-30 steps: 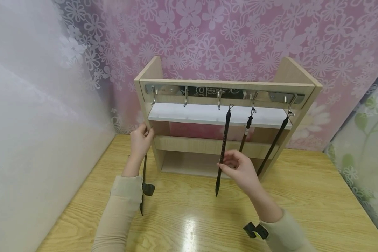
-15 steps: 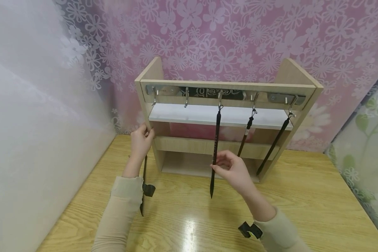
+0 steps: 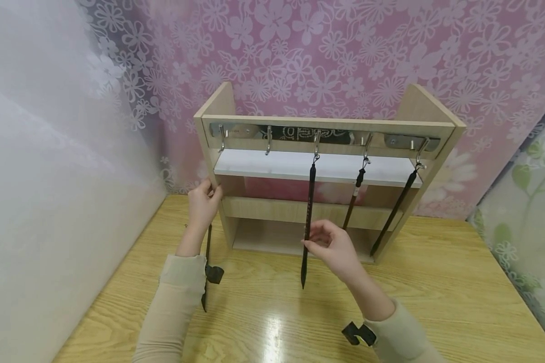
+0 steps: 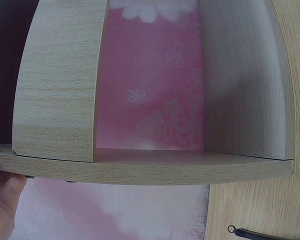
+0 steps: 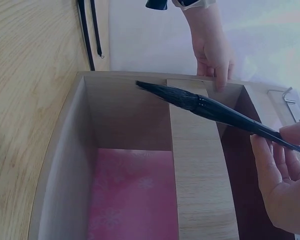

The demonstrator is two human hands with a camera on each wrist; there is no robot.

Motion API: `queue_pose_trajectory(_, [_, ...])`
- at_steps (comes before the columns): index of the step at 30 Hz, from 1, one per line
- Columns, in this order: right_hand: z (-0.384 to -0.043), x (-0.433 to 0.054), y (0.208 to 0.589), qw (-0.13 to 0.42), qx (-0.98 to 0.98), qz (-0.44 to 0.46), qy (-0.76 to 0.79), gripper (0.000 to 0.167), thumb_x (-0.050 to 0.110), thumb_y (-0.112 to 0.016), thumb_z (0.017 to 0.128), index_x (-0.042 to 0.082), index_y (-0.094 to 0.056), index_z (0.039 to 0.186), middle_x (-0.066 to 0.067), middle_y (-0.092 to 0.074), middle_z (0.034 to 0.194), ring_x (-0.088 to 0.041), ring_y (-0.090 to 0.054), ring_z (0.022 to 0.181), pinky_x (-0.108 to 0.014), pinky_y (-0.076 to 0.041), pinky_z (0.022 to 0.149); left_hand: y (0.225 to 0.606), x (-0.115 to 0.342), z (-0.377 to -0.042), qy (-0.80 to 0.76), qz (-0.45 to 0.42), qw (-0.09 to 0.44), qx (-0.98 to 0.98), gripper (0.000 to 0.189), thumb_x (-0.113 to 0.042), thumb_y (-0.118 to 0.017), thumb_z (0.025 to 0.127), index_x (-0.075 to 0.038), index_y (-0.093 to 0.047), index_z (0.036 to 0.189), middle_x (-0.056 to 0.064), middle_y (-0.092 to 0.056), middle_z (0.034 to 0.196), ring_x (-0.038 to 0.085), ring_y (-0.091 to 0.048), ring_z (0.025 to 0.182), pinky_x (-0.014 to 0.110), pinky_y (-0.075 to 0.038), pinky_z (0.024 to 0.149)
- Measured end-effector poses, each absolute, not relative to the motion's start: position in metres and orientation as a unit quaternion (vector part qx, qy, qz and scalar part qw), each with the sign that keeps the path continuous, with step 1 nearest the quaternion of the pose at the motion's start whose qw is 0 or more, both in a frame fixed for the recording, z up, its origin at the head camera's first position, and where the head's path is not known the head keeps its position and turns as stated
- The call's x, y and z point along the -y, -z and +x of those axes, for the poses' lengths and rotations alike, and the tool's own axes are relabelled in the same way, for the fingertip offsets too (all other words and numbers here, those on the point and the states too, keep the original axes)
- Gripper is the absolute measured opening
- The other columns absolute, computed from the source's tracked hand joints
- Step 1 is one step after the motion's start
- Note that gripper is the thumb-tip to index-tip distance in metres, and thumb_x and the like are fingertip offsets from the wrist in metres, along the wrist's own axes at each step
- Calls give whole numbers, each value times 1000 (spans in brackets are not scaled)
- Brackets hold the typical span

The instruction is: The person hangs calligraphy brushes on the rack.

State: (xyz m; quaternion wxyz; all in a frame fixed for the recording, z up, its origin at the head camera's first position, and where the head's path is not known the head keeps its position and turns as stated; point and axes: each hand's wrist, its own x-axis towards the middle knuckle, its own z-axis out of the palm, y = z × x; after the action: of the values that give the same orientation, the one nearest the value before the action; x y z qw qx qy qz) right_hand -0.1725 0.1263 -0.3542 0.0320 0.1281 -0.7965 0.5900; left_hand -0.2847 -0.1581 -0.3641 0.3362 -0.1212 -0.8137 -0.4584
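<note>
My right hand (image 3: 333, 247) pinches a dark calligraphy brush (image 3: 309, 201) low on its handle, between thumb and fingers. The brush stands nearly upright, bristle tip down. Its cord loop meets the lower end of the middle metal hook (image 3: 317, 143); whether the loop is round the hook, I cannot tell. In the right wrist view the black bristles (image 5: 170, 94) point left across the wooden rack (image 5: 200, 165). My left hand (image 3: 202, 204) grips the front edge of the rack's left side panel. Two more brushes, a brown-handled brush (image 3: 353, 201) and a black brush (image 3: 395, 212), hang from the hooks to the right.
Two hooks on the left, one of them the far-left hook (image 3: 221, 138), carry nothing. Dark brushes (image 5: 85, 35) lie on the wooden table (image 3: 254, 302) left of the rack, partly behind my left arm. A flowered pink backdrop (image 3: 300, 60) stands behind, a pale wall (image 3: 63, 151) at left.
My right hand has moved left with the brush, bringing its loop from right of the middle hook to the hook's lower end, then slightly down. The left hand has stayed on the rack.
</note>
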Motion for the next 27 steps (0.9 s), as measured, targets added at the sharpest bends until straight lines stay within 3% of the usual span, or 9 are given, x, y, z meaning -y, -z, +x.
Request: queue_pose_trajectory(27, [-173, -128, 356, 27, 790, 129, -598, 23, -2, -63, 77, -6, -54, 98, -13, -56, 88, -20, -56, 78, -23, -52, 66, 365, 158, -285, 462, -125, 334, 813, 11, -3, -53, 83, 3, -57, 75, 21, -63, 79, 33, -61, 85, 35, -53, 70])
